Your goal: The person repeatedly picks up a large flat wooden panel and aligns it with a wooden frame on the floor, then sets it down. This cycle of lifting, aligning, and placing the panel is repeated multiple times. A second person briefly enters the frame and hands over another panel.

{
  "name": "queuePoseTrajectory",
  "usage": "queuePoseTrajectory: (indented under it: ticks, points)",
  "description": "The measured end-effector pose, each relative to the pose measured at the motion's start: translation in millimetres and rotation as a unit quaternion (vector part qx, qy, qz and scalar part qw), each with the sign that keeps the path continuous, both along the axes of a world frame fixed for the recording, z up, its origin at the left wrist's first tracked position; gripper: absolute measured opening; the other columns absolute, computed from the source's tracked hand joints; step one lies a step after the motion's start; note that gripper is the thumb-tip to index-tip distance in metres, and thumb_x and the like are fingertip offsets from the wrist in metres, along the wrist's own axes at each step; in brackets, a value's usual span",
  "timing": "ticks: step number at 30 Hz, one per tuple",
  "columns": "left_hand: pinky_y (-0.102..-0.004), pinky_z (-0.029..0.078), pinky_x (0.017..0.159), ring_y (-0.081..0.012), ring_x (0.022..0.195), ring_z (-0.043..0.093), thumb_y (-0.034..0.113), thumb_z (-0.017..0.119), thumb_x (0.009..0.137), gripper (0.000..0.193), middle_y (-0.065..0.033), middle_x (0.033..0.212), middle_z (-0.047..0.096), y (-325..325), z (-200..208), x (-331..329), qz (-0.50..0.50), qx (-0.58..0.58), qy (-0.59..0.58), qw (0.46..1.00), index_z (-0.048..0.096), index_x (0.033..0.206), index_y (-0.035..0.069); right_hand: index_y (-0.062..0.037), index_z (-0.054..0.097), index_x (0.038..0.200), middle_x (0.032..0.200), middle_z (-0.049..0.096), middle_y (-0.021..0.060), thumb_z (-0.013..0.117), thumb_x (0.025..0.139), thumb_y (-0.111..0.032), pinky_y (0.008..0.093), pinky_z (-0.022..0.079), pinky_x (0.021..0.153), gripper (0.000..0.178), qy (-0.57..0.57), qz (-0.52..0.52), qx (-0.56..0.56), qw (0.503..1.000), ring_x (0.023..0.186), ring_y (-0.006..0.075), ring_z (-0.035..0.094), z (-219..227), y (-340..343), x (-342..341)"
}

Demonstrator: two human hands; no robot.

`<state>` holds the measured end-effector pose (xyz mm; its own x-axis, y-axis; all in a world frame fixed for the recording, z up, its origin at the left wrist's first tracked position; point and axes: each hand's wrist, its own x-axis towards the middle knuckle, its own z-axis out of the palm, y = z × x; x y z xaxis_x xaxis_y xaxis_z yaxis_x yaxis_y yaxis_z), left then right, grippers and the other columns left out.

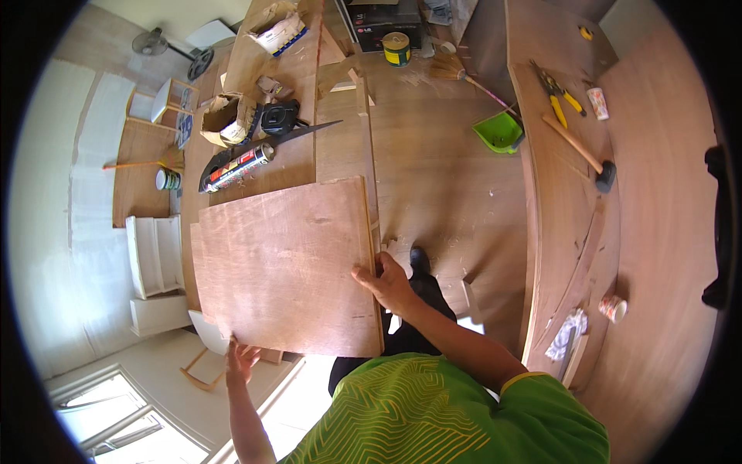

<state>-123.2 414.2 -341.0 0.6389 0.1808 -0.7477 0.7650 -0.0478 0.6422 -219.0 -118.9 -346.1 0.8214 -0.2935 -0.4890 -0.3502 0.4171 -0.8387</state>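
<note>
- The wooden board (pixel 286 271) is in front of the person's body, its far side overlapping the desk (pixel 296 164) and its near edge close to the green shirt (pixel 402 410).
- The right grip (pixel 389 284) grasps the board's right edge, thumb over the top face and the other fingers mostly out of sight.
- The left grip (pixel 244 362) is at the near left corner, touching it; whether it is clenched there or only supporting from below, I cannot tell.
- If that left contact is light, the corner could slip and the board tilt, since the right grip holds just one edge.
- Just beyond the far edge lie a printed tube (pixel 238 168) and a saw (pixel 305 131); pushing the board forward could knock the tube rolling or shift the blade.
- A torn carton (pixel 224 120) and a black device (pixel 279 117) stand farther back, so a bigger shove might reach them too.
- A long wood strip (pixel 365 139) runs beyond the right edge; swinging the board that way could catch it.
- The dark shoe (pixel 420 261) is near that side on the floor (pixel 456 201), and a dropped board could hit it.
</note>
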Motion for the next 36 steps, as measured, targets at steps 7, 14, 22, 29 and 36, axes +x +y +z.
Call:
queuePoseTrajectory:
  ticks: [7,14,22,29,36]
  points:
    - [-0.0531,0.042,0.106,-0.0389,0.134,0.044,0.033,0.084,0.080,0.083,-0.0214,0.142,0.046,-78.9,52.0,15.9,-0.341,0.590,-0.301,0.667,0.040,0.146,0.009,0.0037,0.056,0.108,0.088,0.061,0.0052,0.079,0.088,-0.040,0.0276,0.048,0.069,0.053,0.012,0.001,0.003,1.000,0.077,0.0099,0.055,-4.5,1.8,0.0]
    - [-0.0567,0.040,0.110,-0.0480,0.138,0.039,0.019,0.087,0.074,0.078,-0.0266,0.151,0.036,-219.3,58.7,28.4,-0.351,0.424,-0.310,0.775,0.047,0.139,0.006,0.0006,0.055,0.107,0.089,0.058,0.0032,0.080,0.088,-0.037,0.0275,0.048,0.075,0.049,0.030,-0.007,0.062,0.998,0.081,0.0093,0.053,-1.4,-1.4,1.2]
    - [-0.0475,0.046,0.107,-0.0426,0.132,0.049,0.024,0.093,0.065,0.082,-0.0230,0.145,0.046,-230.0,71.7,47.3,-0.358,0.454,-0.232,0.782,0.052,0.131,-0.001,-0.0039,0.055,0.108,0.097,0.061,0.0028,0.079,0.089,-0.026,0.0289,0.049,0.078,0.038,0.046,0.108,0.137,0.984,0.090,0.0117,0.058,-6.0,-25.4,10.4]
    - [-0.0458,0.046,0.107,-0.0381,0.133,0.050,0.024,0.093,0.065,0.082,-0.0183,0.150,0.041,-232.6,73.2,43.0,-0.341,0.465,-0.216,0.788,0.053,0.132,0.001,-0.0077,0.048,0.137,0.127,0.055,0.0108,0.076,0.092,-0.026,0.0346,0.054,0.081,0.057,-0.068,0.093,0.011,0.993,0.100,0.0186,0.062,0.6,-108.6,92.7]
    - [-0.0453,0.044,0.111,-0.0386,0.139,0.045,0.019,0.093,0.064,0.080,-0.0194,0.154,0.038,-226.4,61.6,37.4,-0.319,0.455,-0.241,0.796,0.054,0.132,0.003,0.0018,0.072,0.107,0.100,0.071,0.0143,0.076,0.091,-0.027,0.0322,0.054,0.084,0.033,-0.198,0.193,-0.236,0.932,0.091,0.0219,0.069,-13.6,-136.6,157.3]
